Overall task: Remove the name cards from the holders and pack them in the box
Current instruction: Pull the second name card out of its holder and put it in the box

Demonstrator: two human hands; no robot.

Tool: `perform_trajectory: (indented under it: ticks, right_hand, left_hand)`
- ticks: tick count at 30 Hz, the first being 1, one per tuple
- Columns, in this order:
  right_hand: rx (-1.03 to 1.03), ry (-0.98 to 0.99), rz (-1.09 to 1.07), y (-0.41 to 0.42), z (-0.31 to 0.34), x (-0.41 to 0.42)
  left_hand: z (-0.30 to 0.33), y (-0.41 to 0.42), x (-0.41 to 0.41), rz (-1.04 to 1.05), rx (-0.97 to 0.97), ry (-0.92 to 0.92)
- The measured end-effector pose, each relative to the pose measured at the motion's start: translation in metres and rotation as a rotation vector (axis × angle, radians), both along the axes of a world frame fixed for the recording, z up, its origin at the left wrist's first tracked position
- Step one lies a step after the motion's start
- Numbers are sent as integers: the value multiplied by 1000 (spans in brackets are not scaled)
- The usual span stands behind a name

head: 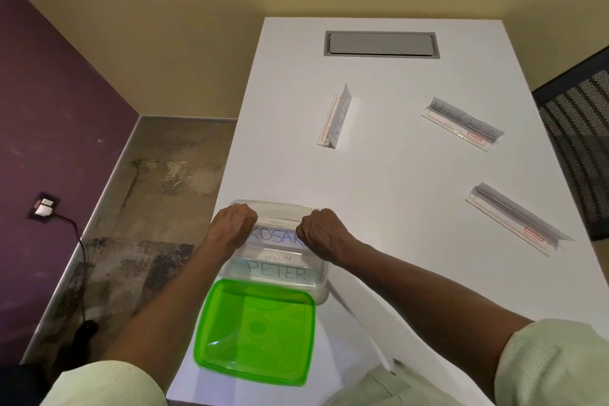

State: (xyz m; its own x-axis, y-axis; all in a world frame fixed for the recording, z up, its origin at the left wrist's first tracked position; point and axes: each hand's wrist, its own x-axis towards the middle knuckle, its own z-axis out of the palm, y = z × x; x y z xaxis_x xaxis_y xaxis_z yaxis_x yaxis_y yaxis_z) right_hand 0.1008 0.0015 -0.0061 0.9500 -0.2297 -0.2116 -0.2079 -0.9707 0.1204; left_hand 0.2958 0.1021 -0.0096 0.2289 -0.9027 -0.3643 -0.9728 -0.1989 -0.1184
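Both hands hold a clear holder with the card marked KOSAR over the clear plastic box at the table's near left edge. My left hand grips its left end, my right hand its right end, fingers curled. Inside the box lie cards reading PETER and ALPHA. Three more holders stand on the table: one with a card in the middle, one with a card at the far right, one at the right whose card I cannot read.
The green lid lies upside down just in front of the box. A grey cable hatch is set into the white table at the far end. A black mesh chair stands at the right edge. Floor drops away left.
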Motion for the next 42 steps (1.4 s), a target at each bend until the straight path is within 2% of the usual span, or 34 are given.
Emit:
perform_trajectory:
  ticks: [3, 6, 11, 17, 19, 26, 29, 32, 37, 42]
  right_hand:
    - [47, 30, -7, 2, -7, 4]
    - [41, 47, -15, 3, -14, 9]
    - [52, 48, -11, 2, -19, 13]
    - [89, 70, -29, 1, -16, 16]
    - [98, 73, -34, 1, -16, 16]
    - [110, 74, -41, 2, -14, 17]
    - [105, 72, -61, 5, -12, 17]
    - [94, 35, -72, 7, -9, 16]
    - [105, -67, -85, 7, 7, 11]
    - [173, -170, -128, 7, 31, -3]
  left_hand:
    - [4, 0, -4, -4, -33, 50]
    - [11, -1, -8, -16, 1, -7]
    - [-3, 0, -7, 178, -42, 146]
    - [0, 3, -9, 178, 5, 187]
    - [1, 3, -11, 200, -76, 225]
    - [16, 3, -16, 102, -25, 157]
    - [14, 8, -17, 31, -98, 125]
    - [13, 14, -17, -34, -190, 38]
    - [23, 9, -19, -40, -210, 39]
    - [30, -2, -22, 156, -168, 108]
